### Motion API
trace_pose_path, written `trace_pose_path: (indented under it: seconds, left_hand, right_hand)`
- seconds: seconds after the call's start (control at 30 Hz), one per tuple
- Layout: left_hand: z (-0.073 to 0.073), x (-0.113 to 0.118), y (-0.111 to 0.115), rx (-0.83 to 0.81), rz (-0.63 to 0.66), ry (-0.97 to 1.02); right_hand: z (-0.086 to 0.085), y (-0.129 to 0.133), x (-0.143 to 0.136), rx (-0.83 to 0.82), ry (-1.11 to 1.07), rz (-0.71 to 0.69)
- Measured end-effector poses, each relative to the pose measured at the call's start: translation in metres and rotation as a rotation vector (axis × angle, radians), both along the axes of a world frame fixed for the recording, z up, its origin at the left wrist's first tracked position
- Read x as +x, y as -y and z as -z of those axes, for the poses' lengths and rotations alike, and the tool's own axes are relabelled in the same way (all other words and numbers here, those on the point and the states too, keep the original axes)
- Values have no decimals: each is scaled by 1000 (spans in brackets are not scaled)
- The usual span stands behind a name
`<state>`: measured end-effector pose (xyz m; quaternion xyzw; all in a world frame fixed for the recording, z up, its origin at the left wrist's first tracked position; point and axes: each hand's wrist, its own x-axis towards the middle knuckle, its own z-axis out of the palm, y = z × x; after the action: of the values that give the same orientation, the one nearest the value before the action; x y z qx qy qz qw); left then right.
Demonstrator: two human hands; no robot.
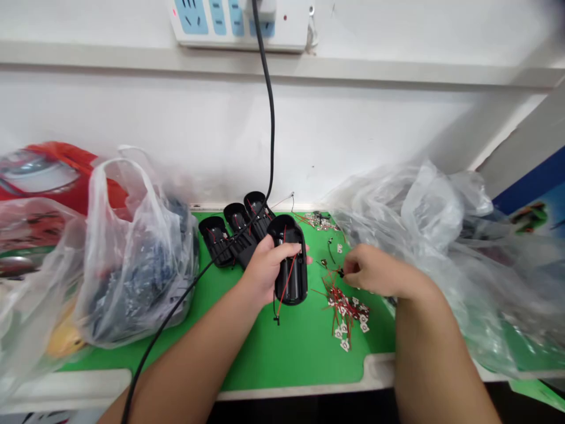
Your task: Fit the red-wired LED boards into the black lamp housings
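Observation:
My left hand is wrapped round a black plastic housing, thumb on its upper right part. A red wire crosses the housing, and a thin dark wire with a small black end hangs below it. My right hand is closed in a pinch above the green mat, beside a small black piece at its fingertips; what it grips is too small to make out. Just below lies a pile of red wires with small metal tabs. Similar black housings with wires lie behind my left hand.
A black cable runs from the white power strip down across the housings and my left forearm. Filled plastic bags stand at the left, more clear bags at the right. Small metal parts lie near the wall.

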<state>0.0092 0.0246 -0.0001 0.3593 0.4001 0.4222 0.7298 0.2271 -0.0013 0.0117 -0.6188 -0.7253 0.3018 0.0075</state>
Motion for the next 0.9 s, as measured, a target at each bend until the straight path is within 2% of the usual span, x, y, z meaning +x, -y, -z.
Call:
trace_pose_path:
  seconds: [0.1,0.33,0.53,0.67,0.9]
  left_hand:
    - [1,0,-1,-10,3,-11]
    - [0,0,-1,4,-11,-22]
    - [2,0,-2,5,-12,-12]
    - [2,0,-2,7,-10,-14]
    - [2,0,-2,13,0,-27]
  right_hand:
    - [2,-1,1,6,-24,-40]
    - [13,-9,-11,25,104,-54]
    - [18,-13,-17,65,154,3]
    - [18,-14,-15,22,184,25]
    - [14,-11,-11,37,161,80]
